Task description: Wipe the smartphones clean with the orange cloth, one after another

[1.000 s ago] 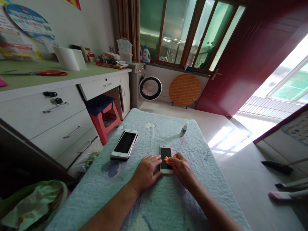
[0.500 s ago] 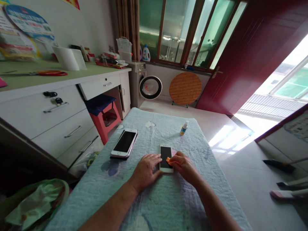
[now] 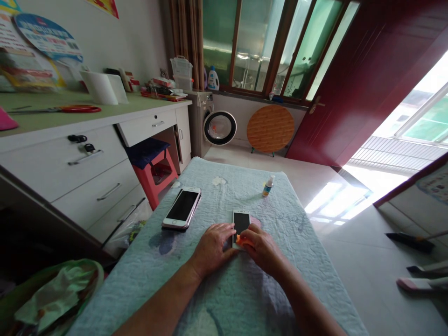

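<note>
A white smartphone lies face up on the cloth-covered table, its screen dark. My left hand holds it by the left edge, with the fingertips at its side and the thumb by the bottom corner. Pinched in my right hand is a small orange cloth, pressed on the lower part of the screen. That hand hides the phone's lower right corner. To the left lies a larger white phone on top of a darker, pinkish-edged item. A small spray bottle stands upright beyond my right hand.
A pale blue quilted cloth covers the table. Left of it are a white drawer desk, a red stool and a lined bin. Behind stand a washing machine with its door open and a round wooden tabletop.
My right hand has moved the orange cloth down and to the left across the screen. My left hand stays at the phone's edge. The view has shifted slightly.
</note>
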Demonstrator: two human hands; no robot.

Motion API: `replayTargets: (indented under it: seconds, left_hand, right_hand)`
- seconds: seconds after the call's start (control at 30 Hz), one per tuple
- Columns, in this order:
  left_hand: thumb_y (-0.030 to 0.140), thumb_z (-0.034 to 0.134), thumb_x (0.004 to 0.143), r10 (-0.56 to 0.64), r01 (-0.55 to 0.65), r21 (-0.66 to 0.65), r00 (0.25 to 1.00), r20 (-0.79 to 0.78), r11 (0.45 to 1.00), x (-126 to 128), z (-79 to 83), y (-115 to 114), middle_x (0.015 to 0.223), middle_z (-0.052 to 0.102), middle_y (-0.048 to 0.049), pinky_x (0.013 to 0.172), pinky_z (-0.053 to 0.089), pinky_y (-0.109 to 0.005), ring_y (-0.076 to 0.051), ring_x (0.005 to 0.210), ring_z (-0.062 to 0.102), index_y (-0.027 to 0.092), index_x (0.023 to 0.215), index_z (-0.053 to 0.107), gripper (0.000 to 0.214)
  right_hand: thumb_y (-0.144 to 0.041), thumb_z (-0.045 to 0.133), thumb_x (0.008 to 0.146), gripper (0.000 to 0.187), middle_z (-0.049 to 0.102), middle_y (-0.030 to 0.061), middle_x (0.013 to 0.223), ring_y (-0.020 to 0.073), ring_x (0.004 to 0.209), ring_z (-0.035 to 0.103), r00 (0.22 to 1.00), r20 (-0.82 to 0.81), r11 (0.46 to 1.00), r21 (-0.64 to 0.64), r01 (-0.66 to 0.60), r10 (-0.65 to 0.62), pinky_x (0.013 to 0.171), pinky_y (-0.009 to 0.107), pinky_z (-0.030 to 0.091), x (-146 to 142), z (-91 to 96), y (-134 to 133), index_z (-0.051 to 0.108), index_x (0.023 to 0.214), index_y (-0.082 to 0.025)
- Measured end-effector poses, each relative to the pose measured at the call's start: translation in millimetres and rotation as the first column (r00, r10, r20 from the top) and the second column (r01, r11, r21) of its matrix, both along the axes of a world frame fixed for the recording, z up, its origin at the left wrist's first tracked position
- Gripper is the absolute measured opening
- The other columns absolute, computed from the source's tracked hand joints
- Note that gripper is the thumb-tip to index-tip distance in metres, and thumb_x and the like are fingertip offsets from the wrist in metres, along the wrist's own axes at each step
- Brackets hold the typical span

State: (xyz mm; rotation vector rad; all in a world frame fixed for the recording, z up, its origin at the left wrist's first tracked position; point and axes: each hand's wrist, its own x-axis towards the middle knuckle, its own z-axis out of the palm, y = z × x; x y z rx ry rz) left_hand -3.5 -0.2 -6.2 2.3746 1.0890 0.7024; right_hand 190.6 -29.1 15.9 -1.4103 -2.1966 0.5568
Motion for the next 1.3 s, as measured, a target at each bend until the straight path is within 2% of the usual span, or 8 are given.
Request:
replayTargets:
  seconds: [0.27, 0.47, 0.63, 0.77, 0.9, 1.0, 1.2, 1.3]
  left_hand:
    - [0.037, 0.068, 0.078, 0.002, -0.002, 0.028, 1.000, 0.003, 1.000, 1.0, -0.7, 0.4, 0.128, 0.060, -0.0104, 0.105, 0.038, -0.044, -0.026, 0.119, 0.055, 0.020, 0.112, 0.064, 0.039]
    - [0.050, 0.064, 0.080, 0.001, -0.001, 0.026, 1.000, 0.013, 1.000, 0.5, -0.7, 1.2, 0.127, 0.061, -0.0117, 0.104, 0.039, -0.047, -0.028, 0.118, 0.055, 0.019, 0.113, 0.064, 0.045]
    - [0.047, 0.066, 0.079, -0.010, 0.010, 0.001, 1.000, -0.004, 1.000, -0.6, -0.5, 1.8, 0.130, 0.058, -0.0122, 0.106, 0.036, -0.048, -0.029, 0.121, 0.053, 0.019, 0.116, 0.063, 0.046]
    - [0.045, 0.067, 0.077, -0.007, 0.007, 0.004, 1.000, 0.006, 1.000, -0.1, 0.2, 1.5, 0.129, 0.059, -0.0117, 0.105, 0.037, -0.047, -0.028, 0.120, 0.054, 0.019, 0.115, 0.063, 0.046]
    - [0.046, 0.068, 0.076, -0.012, 0.012, 0.000, 1.000, 0.017, 1.000, 0.1, 1.5, 1.2, 0.128, 0.060, -0.0098, 0.105, 0.037, -0.046, -0.028, 0.119, 0.054, 0.021, 0.116, 0.062, 0.047]
    - [0.046, 0.067, 0.077, -0.019, 0.019, -0.001, 1.000, 0.019, 1.000, -0.2, 2.0, 1.1, 0.129, 0.060, -0.0095, 0.106, 0.037, -0.045, -0.027, 0.120, 0.054, 0.022, 0.118, 0.061, 0.048]
    - [0.049, 0.065, 0.078, -0.012, 0.012, -0.002, 1.000, 0.026, 1.000, -0.3, 1.3, 1.4, 0.128, 0.060, -0.0097, 0.105, 0.037, -0.045, -0.028, 0.120, 0.054, 0.022, 0.117, 0.062, 0.047]
    - [0.051, 0.065, 0.079, -0.007, 0.007, -0.001, 1.000, 0.030, 1.000, -0.1, 1.1, 1.3, 0.127, 0.061, -0.0098, 0.105, 0.038, -0.045, -0.028, 0.119, 0.054, 0.022, 0.116, 0.063, 0.047]
  right_hand:
    - [-0.016, 0.051, 0.091, 0.016, 0.051, 0.0018, 0.085, 0.0115, 0.074, 0.050, 0.999, 0.034, 0.997, 0.057, -0.043, 0.042, 0.067, 0.022, 0.039, -18.2, 0.1, -2.4, 0.065, 0.084, -0.020]
    - [-0.014, 0.054, 0.086, 0.011, 0.052, 0.0003, 0.082, 0.0104, 0.070, 0.051, 0.999, 0.044, 1.000, 0.020, -0.008, 0.007, 0.063, 0.022, 0.036, 1.8, 0.2, -2.0, 0.061, 0.079, -0.019]
    - [-0.012, 0.055, 0.083, 0.010, 0.053, 0.0000, 0.081, 0.0105, 0.068, 0.051, 0.993, 0.069, 0.995, 0.031, 0.094, -0.096, 0.061, 0.022, 0.035, 12.1, -0.3, -2.3, 0.058, 0.076, -0.018]
    - [-0.014, 0.054, 0.084, 0.007, 0.053, 0.0019, 0.083, 0.0145, 0.077, 0.052, 0.988, 0.038, 0.980, 0.132, 0.146, -0.153, 0.068, 0.025, 0.039, 2.2, -5.5, 0.4, 0.055, 0.079, -0.019]
    - [-0.016, 0.052, 0.088, 0.005, 0.051, 0.0039, 0.088, 0.0181, 0.086, 0.049, 0.989, -0.005, 0.963, 0.230, 0.144, -0.147, 0.077, 0.029, 0.042, -9.1, -10.1, 2.9, 0.054, 0.085, -0.020]
    - [-0.013, 0.055, 0.083, 0.008, 0.049, 0.0048, 0.091, 0.0198, 0.091, 0.047, 0.996, 0.029, 0.976, 0.200, 0.081, -0.089, 0.082, 0.033, 0.042, -10.9, -8.2, -0.3, 0.053, 0.084, -0.020]
    - [-0.006, 0.056, 0.070, 0.030, 0.048, 0.0056, 0.106, 0.0209, 0.099, 0.045, 0.999, 0.048, 0.996, 0.091, -0.003, -0.001, 0.087, 0.036, 0.040, -4.5, 1.7, -9.3, 0.054, 0.095, -0.021]
    - [-0.007, 0.055, 0.074, 0.026, 0.051, 0.0051, 0.104, 0.0205, 0.098, 0.046, 0.999, 0.041, 0.998, 0.066, -0.013, 0.011, 0.086, 0.035, 0.039, -1.8, 5.6, -9.4, 0.057, 0.096, -0.021]
